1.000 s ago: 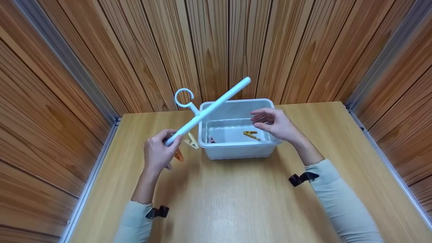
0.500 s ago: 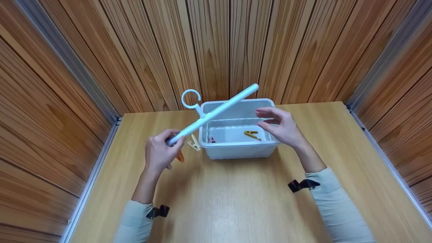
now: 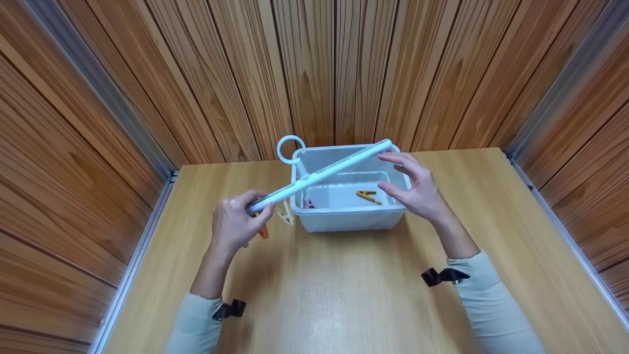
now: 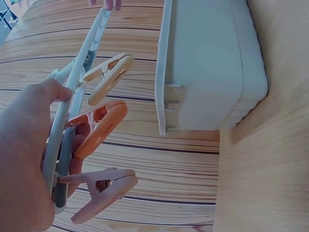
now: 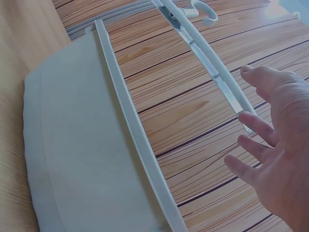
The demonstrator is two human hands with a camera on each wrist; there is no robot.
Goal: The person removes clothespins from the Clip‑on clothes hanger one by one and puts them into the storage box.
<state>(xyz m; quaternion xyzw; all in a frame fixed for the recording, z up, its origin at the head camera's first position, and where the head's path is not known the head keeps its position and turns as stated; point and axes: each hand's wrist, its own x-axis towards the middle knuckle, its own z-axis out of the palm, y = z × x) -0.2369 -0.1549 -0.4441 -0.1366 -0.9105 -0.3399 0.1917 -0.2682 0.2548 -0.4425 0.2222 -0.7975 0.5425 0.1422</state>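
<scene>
My left hand (image 3: 238, 221) grips one end of a light-blue clothes hanger (image 3: 327, 172), which slants up to the right above the bin. Its ring-shaped hook (image 3: 278, 149) points toward the back wall. From the hanger's left part hang a cream clothespin (image 4: 111, 79), an orange clothespin (image 4: 104, 128) and a pinkish clothespin (image 4: 104, 191). Beside the hanger's far end is my right hand (image 3: 415, 189), thumb and fingers spread apart; in the right wrist view its index fingertip overlaps the bar's end, and whether it touches is unclear.
A pale grey plastic bin (image 3: 351, 221) stands at the back of the wooden table (image 3: 314, 295). Inside lie a mustard-yellow clothespin (image 3: 367, 196) and a small pinkish-red piece (image 3: 308, 203). Wood-panelled walls (image 3: 314, 73) enclose the back and sides.
The hanger's free end has swung down and to the right, closer to my right hand. My right hand has shifted slightly right and its fingers have spread wider. The left hand keeps its grip.
</scene>
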